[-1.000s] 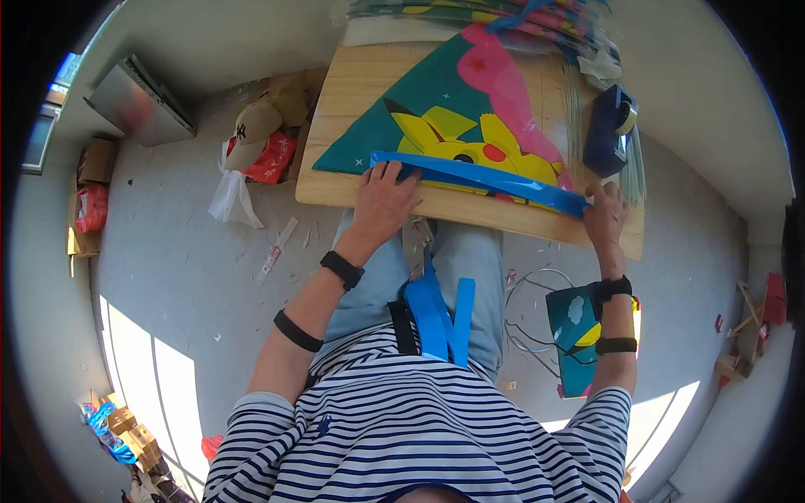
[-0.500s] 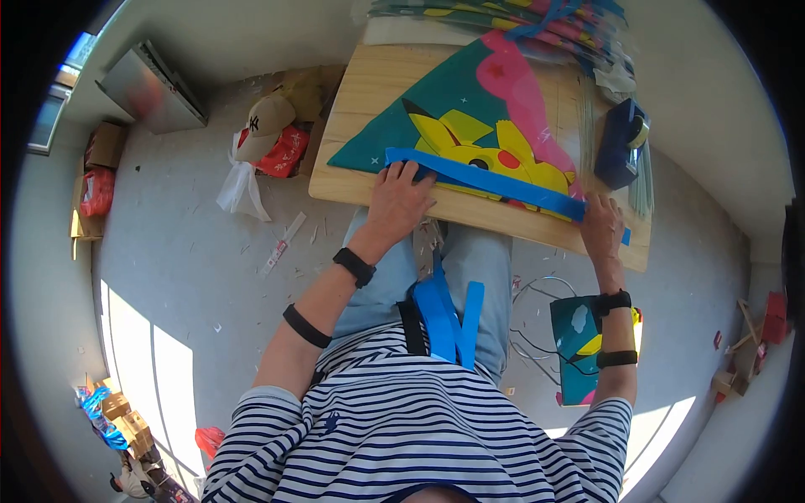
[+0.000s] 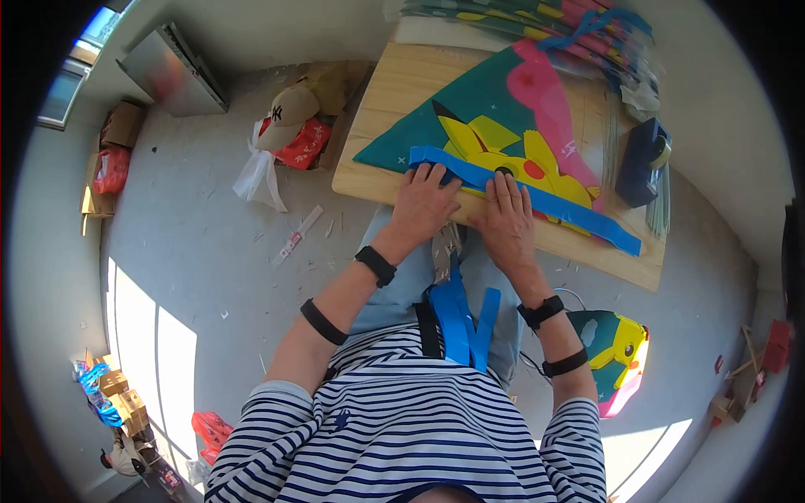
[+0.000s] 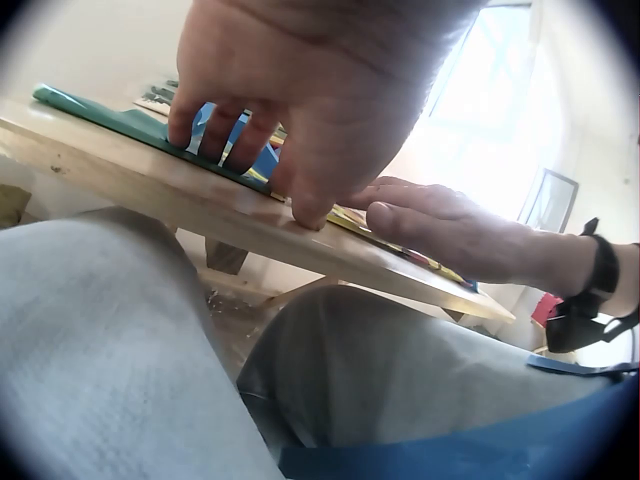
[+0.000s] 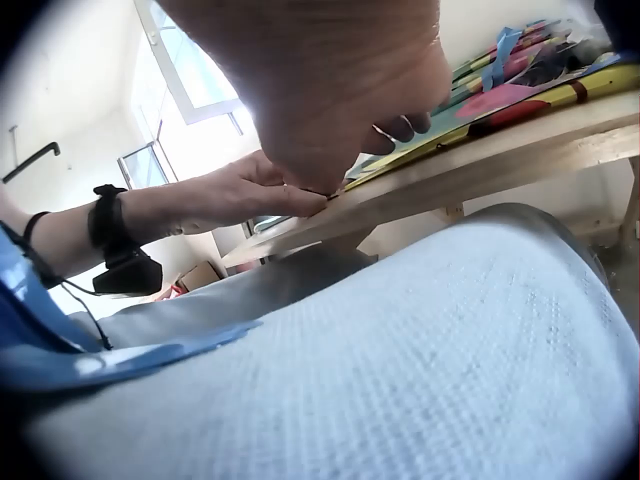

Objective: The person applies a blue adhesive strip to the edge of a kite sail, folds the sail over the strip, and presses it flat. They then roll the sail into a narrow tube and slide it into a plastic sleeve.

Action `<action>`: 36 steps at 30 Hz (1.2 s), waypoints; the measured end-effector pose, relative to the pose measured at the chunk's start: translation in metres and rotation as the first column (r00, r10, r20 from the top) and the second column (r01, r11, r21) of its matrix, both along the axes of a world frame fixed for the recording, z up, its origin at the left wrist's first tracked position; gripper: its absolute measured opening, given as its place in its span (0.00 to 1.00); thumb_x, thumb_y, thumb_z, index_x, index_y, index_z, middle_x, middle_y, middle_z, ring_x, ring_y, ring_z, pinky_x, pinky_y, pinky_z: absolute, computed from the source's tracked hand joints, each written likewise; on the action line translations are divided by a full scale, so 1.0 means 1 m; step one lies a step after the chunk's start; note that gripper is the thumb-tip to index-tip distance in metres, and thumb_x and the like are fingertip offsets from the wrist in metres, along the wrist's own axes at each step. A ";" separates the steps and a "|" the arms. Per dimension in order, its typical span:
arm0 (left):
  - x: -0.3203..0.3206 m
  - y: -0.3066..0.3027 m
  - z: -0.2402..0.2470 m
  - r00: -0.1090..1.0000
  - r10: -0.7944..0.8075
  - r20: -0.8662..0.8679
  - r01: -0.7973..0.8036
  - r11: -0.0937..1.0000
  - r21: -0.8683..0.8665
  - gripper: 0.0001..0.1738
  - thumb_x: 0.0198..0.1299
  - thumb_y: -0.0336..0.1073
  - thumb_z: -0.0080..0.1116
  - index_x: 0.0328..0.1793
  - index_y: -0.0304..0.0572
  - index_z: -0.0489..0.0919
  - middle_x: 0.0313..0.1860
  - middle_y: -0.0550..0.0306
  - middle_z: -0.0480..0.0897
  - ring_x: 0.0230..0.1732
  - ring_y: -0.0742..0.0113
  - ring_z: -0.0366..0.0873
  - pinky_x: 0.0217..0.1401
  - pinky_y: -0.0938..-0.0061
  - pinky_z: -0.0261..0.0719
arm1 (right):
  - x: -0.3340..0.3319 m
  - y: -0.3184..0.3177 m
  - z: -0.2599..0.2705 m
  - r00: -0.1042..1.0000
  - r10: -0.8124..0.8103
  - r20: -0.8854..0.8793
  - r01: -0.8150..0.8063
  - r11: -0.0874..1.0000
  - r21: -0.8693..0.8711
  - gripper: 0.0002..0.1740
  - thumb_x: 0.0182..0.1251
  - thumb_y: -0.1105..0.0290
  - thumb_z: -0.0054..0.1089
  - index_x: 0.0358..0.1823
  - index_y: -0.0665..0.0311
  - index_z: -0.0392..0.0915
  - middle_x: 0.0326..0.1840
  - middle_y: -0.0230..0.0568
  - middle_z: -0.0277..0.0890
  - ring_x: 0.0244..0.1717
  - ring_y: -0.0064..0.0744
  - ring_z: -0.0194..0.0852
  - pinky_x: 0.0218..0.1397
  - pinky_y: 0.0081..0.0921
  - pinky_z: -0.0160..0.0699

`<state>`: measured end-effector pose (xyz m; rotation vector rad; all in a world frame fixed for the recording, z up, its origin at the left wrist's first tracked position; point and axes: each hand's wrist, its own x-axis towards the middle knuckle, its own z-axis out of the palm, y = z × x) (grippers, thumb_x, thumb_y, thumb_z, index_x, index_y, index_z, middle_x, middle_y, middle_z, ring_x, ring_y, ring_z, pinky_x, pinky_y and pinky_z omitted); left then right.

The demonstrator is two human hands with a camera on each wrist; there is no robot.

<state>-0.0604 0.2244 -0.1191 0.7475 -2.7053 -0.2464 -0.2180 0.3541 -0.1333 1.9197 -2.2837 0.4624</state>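
Observation:
A green and pink triangular sheet (image 3: 470,96) with a yellow cartoon figure lies on the wooden board (image 3: 369,180). Along its near edge runs a blue strip (image 3: 587,216), its right end lying loose near the board's corner. The left hand (image 3: 422,210) rests its fingertips on the strip's left part; in the left wrist view its fingers (image 4: 240,130) bend down onto the sheet's edge. Beside it the right hand (image 3: 506,222) presses with extended fingers on the strip near the middle. The thumbs lie at the board's near edge.
A dark blue tape dispenser (image 3: 641,163) stands at the board's right, beside thin pale rods (image 3: 659,205). Folded printed sheets (image 3: 537,18) are piled at the back. More blue strips (image 3: 457,314) hang at the person's waist. Another printed piece (image 3: 616,356) is low at the right.
The right hand has left the strip's right end and moved left, next to the left hand. The strip's right end now lies free. The head view has shifted slightly.

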 end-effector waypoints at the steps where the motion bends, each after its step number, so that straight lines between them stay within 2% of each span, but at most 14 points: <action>1: 0.000 0.001 0.000 1.000 -0.001 0.000 0.001 1.000 -0.008 0.28 0.57 0.44 0.73 0.65 0.53 0.83 0.61 0.51 0.74 0.66 0.49 0.72 0.68 0.52 0.73 | -0.002 0.003 -0.003 0.999 -0.037 -0.004 0.037 0.998 0.047 0.44 0.66 0.52 0.71 0.77 0.72 0.69 0.83 0.52 0.62 0.85 0.51 0.54 0.88 0.52 0.46; 4: 0.001 0.001 0.001 1.000 0.002 0.003 -0.001 1.000 -0.013 0.28 0.57 0.44 0.72 0.66 0.53 0.83 0.61 0.51 0.74 0.67 0.48 0.72 0.69 0.52 0.73 | -0.008 0.015 -0.004 0.996 -0.094 -0.002 0.094 0.991 0.094 0.41 0.72 0.53 0.66 0.78 0.71 0.67 0.84 0.53 0.61 0.87 0.51 0.52 0.89 0.51 0.45; 11: 0.002 0.002 0.001 1.000 -0.006 0.007 0.006 1.000 -0.021 0.29 0.58 0.43 0.72 0.68 0.51 0.82 0.61 0.48 0.74 0.67 0.46 0.72 0.71 0.51 0.71 | -0.015 0.026 -0.016 0.993 -0.111 -0.024 0.113 0.991 0.068 0.43 0.71 0.50 0.67 0.78 0.71 0.67 0.85 0.53 0.60 0.87 0.53 0.50 0.89 0.54 0.43; 13: 0.001 0.003 0.002 1.000 -0.009 0.006 0.009 1.000 -0.025 0.30 0.58 0.43 0.72 0.68 0.50 0.81 0.61 0.48 0.74 0.67 0.46 0.72 0.71 0.51 0.71 | -0.017 0.026 -0.016 0.995 -0.100 0.029 0.099 0.995 0.030 0.41 0.72 0.48 0.65 0.79 0.65 0.68 0.85 0.53 0.60 0.87 0.54 0.51 0.88 0.56 0.43; 14: 0.001 0.003 0.002 1.000 -0.008 0.005 0.008 1.000 -0.028 0.30 0.58 0.43 0.72 0.68 0.50 0.81 0.61 0.47 0.74 0.67 0.45 0.72 0.71 0.50 0.71 | -0.018 0.026 -0.015 0.995 -0.098 0.031 0.097 0.995 0.026 0.41 0.72 0.48 0.65 0.79 0.65 0.68 0.85 0.53 0.60 0.87 0.54 0.51 0.88 0.56 0.43; 16: 0.001 0.002 0.003 1.000 -0.015 0.006 0.015 0.999 -0.040 0.30 0.59 0.43 0.72 0.68 0.50 0.81 0.61 0.46 0.74 0.67 0.45 0.72 0.72 0.50 0.71 | -0.016 0.026 -0.010 0.995 -0.098 0.023 0.097 0.994 0.056 0.39 0.73 0.47 0.65 0.80 0.56 0.69 0.84 0.54 0.61 0.86 0.55 0.53 0.87 0.60 0.43; 19: 0.001 0.002 0.004 1.000 -0.024 0.010 0.024 0.999 -0.048 0.30 0.59 0.43 0.72 0.69 0.49 0.81 0.62 0.46 0.75 0.68 0.44 0.72 0.72 0.50 0.71 | -0.017 0.026 -0.011 0.996 -0.089 -0.024 0.090 0.994 0.060 0.38 0.72 0.47 0.65 0.80 0.52 0.70 0.82 0.55 0.63 0.84 0.56 0.55 0.86 0.62 0.45; 23: 0.002 0.002 0.003 0.999 -0.031 0.023 0.032 0.999 -0.032 0.31 0.58 0.43 0.72 0.69 0.48 0.80 0.63 0.45 0.75 0.69 0.43 0.72 0.72 0.50 0.71 | -0.016 0.025 -0.012 0.997 -0.074 -0.037 0.076 0.996 0.049 0.38 0.72 0.46 0.65 0.79 0.52 0.71 0.81 0.57 0.64 0.83 0.59 0.56 0.84 0.64 0.48; 27: 0.005 0.000 -0.001 0.998 -0.059 -0.018 0.057 0.995 -0.087 0.32 0.58 0.43 0.73 0.69 0.46 0.80 0.63 0.45 0.75 0.68 0.43 0.73 0.73 0.50 0.71 | -0.014 0.026 -0.013 0.996 -0.078 -0.045 0.081 0.995 0.051 0.38 0.72 0.48 0.66 0.79 0.54 0.70 0.82 0.57 0.62 0.84 0.58 0.55 0.84 0.60 0.52; 30: 0.010 -0.005 -0.003 0.998 -0.062 -0.019 0.063 0.998 0.008 0.33 0.57 0.40 0.73 0.70 0.42 0.78 0.62 0.44 0.77 0.67 0.43 0.74 0.74 0.53 0.71 | -0.014 0.026 -0.015 0.996 -0.073 -0.045 0.074 0.997 0.030 0.38 0.71 0.49 0.67 0.79 0.55 0.70 0.82 0.58 0.62 0.83 0.60 0.55 0.83 0.60 0.54; 32: 0.016 -0.009 -0.005 0.989 -0.096 -0.111 0.099 0.995 0.022 0.28 0.58 0.34 0.71 0.65 0.37 0.80 0.63 0.42 0.79 0.67 0.43 0.75 0.73 0.56 0.73 | -0.014 0.026 -0.015 0.997 -0.067 -0.045 0.068 0.997 0.024 0.38 0.71 0.49 0.67 0.79 0.55 0.70 0.82 0.59 0.61 0.83 0.60 0.55 0.83 0.60 0.54; 33: 0.019 -0.011 -0.002 0.989 -0.095 -0.110 0.097 0.995 0.021 0.28 0.58 0.34 0.71 0.65 0.37 0.80 0.63 0.42 0.79 0.67 0.43 0.75 0.73 0.56 0.73 | -0.014 0.026 -0.015 0.997 -0.066 -0.043 0.068 0.997 0.026 0.38 0.71 0.50 0.67 0.79 0.55 0.70 0.82 0.59 0.61 0.83 0.60 0.55 0.83 0.60 0.54; 35: 0.025 -0.014 0.004 0.950 -0.164 -0.264 0.182 0.982 0.044 0.19 0.58 0.28 0.69 0.57 0.35 0.84 0.60 0.43 0.83 0.65 0.45 0.79 0.69 0.59 0.78 | -0.013 0.026 -0.015 0.997 -0.064 -0.038 0.066 0.997 0.029 0.38 0.71 0.50 0.67 0.79 0.55 0.70 0.82 0.59 0.61 0.84 0.60 0.55 0.83 0.60 0.54; 36: 0.028 -0.016 0.005 0.951 -0.163 -0.263 0.181 0.983 0.044 0.19 0.58 0.28 0.69 0.57 0.35 0.84 0.60 0.43 0.83 0.65 0.45 0.79 0.69 0.59 0.78 | -0.013 0.026 -0.015 0.997 -0.067 -0.043 0.069 0.997 0.031 0.38 0.72 0.50 0.67 0.79 0.55 0.70 0.82 0.59 0.61 0.84 0.60 0.55 0.84 0.60 0.53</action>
